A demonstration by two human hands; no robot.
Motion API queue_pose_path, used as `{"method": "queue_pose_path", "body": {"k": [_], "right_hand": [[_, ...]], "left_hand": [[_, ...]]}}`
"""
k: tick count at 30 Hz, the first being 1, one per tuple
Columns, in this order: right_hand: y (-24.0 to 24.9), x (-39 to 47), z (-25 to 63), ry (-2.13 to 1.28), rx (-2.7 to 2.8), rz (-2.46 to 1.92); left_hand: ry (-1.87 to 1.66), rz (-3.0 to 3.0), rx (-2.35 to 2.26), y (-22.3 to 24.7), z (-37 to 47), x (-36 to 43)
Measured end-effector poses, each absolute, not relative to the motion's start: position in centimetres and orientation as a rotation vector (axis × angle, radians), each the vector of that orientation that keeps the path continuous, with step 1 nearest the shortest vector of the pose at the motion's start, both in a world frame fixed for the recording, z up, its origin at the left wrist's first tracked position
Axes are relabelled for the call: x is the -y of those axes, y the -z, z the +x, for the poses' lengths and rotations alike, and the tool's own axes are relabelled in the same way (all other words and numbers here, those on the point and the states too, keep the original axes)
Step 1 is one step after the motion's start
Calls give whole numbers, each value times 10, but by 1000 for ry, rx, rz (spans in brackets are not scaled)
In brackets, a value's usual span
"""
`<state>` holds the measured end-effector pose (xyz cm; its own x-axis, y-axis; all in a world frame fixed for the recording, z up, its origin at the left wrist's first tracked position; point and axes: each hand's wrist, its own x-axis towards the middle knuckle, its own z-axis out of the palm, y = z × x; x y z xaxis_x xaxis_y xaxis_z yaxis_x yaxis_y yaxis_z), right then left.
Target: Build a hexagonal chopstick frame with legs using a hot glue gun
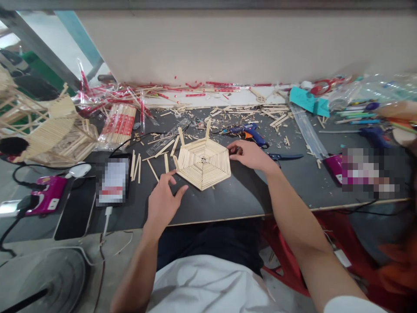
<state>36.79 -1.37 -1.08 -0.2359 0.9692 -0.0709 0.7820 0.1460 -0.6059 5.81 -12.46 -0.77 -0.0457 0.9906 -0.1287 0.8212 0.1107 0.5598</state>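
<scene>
Bracing is the apparent function of both hands. Reference dial: centred on the polygonal wooden-stick panel [211, 174], 12 o'clock at the wall. The panel lies flat on the dark worktop [224, 204], directly before the person; two stick ends project at 11 and 12 o'clock. Left hand [164, 195]: spread open, thumb apart, fingertips touching the rim at 8 o'clock without closing on it, presumably to limit sliding. Right hand [250, 155]: fingers curled at the rim at 2 o'clock; whether they pinch anything cannot be determined. Blue glue gun [256, 134]: at 2 o'clock, beyond the right hand, likely parked within easy reach. Loose sticks [136, 167]: at 9 o'clock, probably set there for left-side access.
</scene>
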Motion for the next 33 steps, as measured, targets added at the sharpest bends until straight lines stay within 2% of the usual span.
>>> {"method": "queue_pose_path", "body": {"k": [11,15,25,33], "right_hand": [[32,9,356,-564,2064,-1619],[33,9,356,-545,2052,-1596],[36,11,354,-661,1911,-1571],[37,10,353,-730,1947,-1559]], "left_hand": [[-643,1737,-1698,19,51,165],[-580,1733,-2002,8,30,137],[118,1872,-2126,-15,32,71],[351,1928,-2067,-18,26,72]]}}
